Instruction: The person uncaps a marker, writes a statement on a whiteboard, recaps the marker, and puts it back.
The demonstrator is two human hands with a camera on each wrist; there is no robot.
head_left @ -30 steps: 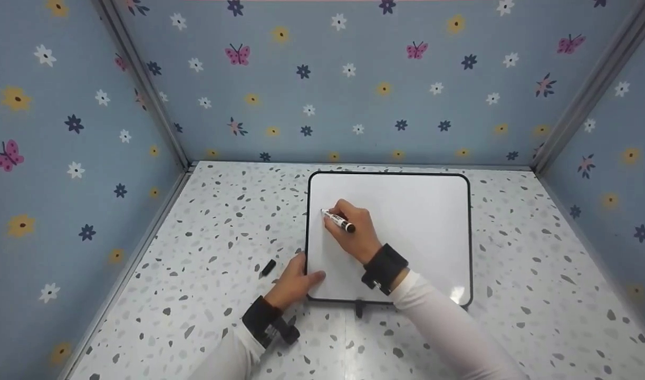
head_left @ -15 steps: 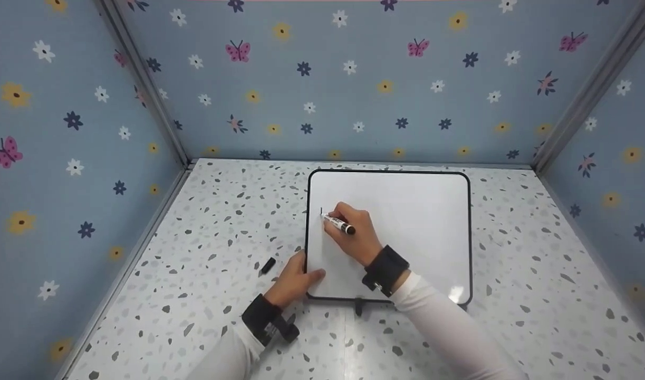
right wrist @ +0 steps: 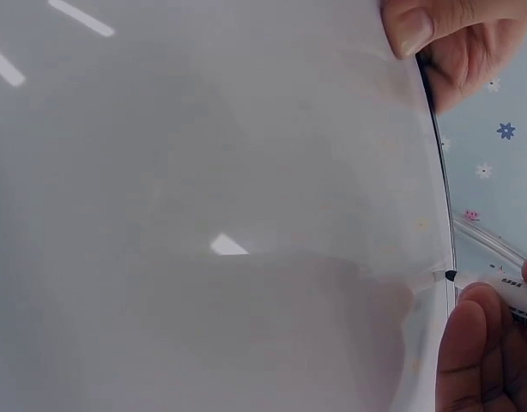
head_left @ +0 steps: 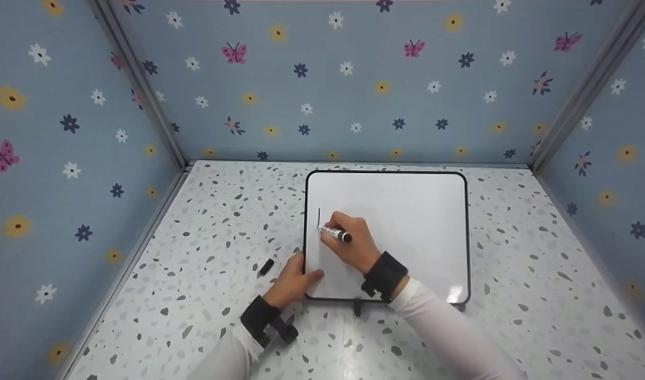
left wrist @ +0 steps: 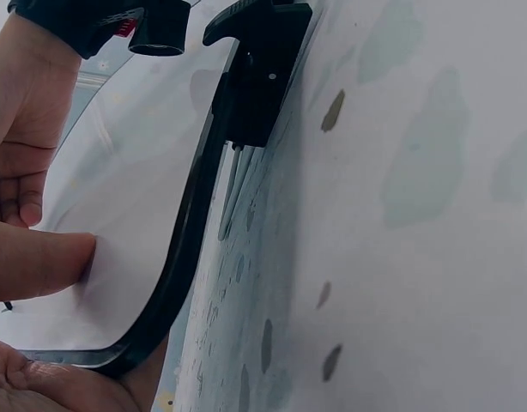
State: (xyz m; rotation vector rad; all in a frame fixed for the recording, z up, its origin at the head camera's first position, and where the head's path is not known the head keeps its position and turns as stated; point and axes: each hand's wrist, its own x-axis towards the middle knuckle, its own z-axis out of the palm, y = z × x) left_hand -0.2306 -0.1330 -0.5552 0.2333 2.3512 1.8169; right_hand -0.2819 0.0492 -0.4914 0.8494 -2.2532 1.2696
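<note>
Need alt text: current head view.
A right hand holds a white, black-ended marker at the lower end of a short dark line on a black-framed rectangular whiteboard. The left hand grips the board's left edge; a small black cylindrical cap lies nearby on a speckled white tabletop.

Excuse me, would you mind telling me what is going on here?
A person seems to be drawing on a rectangular, black-framed whiteboard. The right hand holds a white, black-ended marker, its tip at the lower end of a short, dark vertical line. The left hand grips the board's left edge, thumb on the writing face. A small, black cylindrical cap lies beside that hand on the speckled white tabletop.
</note>
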